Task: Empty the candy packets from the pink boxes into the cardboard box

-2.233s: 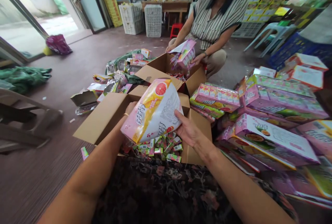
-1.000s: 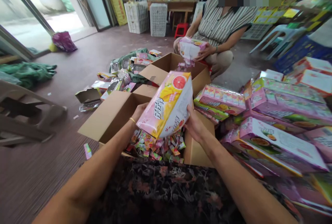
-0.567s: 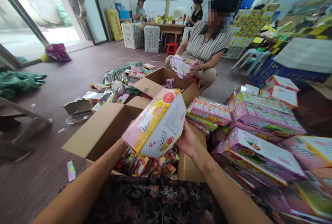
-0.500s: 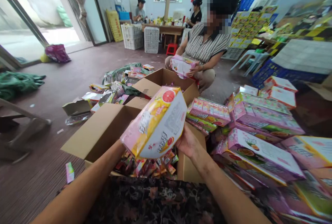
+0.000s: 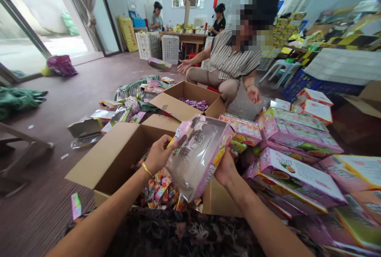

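A pink-and-yellow packaging box with a clear plastic window is held tilted over an open cardboard carton. Its window faces me and no packets show through it. My left hand grips its left edge, fingers closed. My right hand is wrapped round its right side. Below it, small colourful packets lie in the carton. Just beyond stands a second open carton with purple packets inside.
Opposite squats a person in a striped shirt, hands apart. Emptied boxes and plastic lie in a pile to the left. Stacked fruit-printed boxes fill the right. White crates stand by a far table where two people sit.
My box has turned from its printed bottom to its window side, and my left hand has come into view. The other person has let go of their box, now off to the left.
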A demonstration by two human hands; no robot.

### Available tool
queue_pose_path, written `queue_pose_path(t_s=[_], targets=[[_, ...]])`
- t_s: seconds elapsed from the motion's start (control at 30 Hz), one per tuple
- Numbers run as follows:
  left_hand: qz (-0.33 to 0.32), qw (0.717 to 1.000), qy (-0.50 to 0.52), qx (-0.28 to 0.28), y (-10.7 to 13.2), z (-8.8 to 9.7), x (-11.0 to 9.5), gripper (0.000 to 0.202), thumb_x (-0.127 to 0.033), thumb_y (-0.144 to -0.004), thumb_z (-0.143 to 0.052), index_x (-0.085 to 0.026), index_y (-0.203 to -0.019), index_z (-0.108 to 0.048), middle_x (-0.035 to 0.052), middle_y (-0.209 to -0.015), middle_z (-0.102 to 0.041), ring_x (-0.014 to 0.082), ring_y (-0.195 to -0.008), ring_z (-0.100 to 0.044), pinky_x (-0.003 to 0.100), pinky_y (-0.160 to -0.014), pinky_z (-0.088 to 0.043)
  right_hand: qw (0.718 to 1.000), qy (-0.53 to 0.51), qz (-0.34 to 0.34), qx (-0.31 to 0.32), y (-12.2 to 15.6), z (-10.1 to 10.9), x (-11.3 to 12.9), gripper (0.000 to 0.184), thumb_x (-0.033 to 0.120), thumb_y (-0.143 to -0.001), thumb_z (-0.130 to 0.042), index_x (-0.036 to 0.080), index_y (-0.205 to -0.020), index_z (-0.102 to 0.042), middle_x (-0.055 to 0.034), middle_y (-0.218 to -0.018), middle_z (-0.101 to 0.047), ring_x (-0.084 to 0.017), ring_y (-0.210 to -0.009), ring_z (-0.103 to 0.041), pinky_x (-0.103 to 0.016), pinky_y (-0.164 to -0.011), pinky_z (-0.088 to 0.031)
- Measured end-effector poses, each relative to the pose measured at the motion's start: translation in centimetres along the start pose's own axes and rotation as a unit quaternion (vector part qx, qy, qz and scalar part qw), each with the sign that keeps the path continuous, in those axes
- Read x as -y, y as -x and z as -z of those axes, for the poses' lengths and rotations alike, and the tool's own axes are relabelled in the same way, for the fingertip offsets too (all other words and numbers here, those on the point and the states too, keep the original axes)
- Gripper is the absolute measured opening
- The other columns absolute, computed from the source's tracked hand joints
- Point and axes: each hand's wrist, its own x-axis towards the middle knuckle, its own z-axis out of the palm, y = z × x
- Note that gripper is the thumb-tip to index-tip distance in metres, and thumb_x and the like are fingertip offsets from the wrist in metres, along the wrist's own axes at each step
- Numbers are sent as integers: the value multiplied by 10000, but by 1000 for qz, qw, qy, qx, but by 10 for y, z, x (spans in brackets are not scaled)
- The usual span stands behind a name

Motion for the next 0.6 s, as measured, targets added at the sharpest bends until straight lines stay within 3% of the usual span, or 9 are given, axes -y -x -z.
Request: queue_pose_path(t_s=[0.17, 0.3, 0.37, 0.47, 0.53, 0.6], targets=[[-152, 979, -122, -53, 11, -18, -1, 191, -349, -906, -499, -189, -832, -574, 25, -787, -596, 140, -715, -532, 253, -687, -404, 995, -1, 35, -92, -6, 24, -3, 381, 642, -749, -579, 291, -886, -637, -1, -941, -737, -276, -1018, -651, -427, -835, -542], [-199, 953, -228, -25, 15, -26, 3, 220, -356, -954, -467, -193, -901, -605, 50, -843, -634, 166, -753, -589, 267, -679, -409, 978, 58, -26, -197, -21, 60, -18, 384, 652, -787, -429, 297, -870, -547, -14, -853, -709, -275, -909, -666, -488, -760, -534], [-182, 947, -266, -3, 10, -28, 6, 212, -345, -954, -468, -193, -910, -609, 54, -866, -651, 176, -785, -609, 272, -685, -408, 967, 85, -53, -233, -23, 71, -20, 405, 651, -814, -371, 302, -923, -544, -34, -933, -705, -272, -968, -663, -516, -790, -520], [-103, 945, -309, 15, -7, -19, 9, 187, -332, -927, -496, -191, -912, -619, 66, -928, -674, 187, -822, -618, 274, -688, -397, 959, 133, -80, -235, -24, 83, -6, 344, 561, -762, -535, 301, -983, -579, -68, -1105, -684, -265, -1116, -621, -496, -875, -496], [-16, 944, -329, 3, -27, 0, 12, 213, -357, -905, -510, -178, -893, -624, 74, -904, -673, 189, -799, -605, 275, -677, -383, 953, 212, -94, -195, -27, 97, 22, 358, 518, -740, -586, 286, -1013, -604, -103, -1182, -664, -270, -1158, -603, -470, -883, -502], [76, 938, -338, -30, -56, 31, 16, 296, -415, -898, -490, -153, -848, -618, 74, -804, -642, 186, -755, -577, 272, -666, -374, 916, 363, -68, -157, -31, 122, 62, 409, 531, -798, -516, 269, -1097, -609, -114, -1239, -648, -267, -1159, -605, -449, -878, -517]])
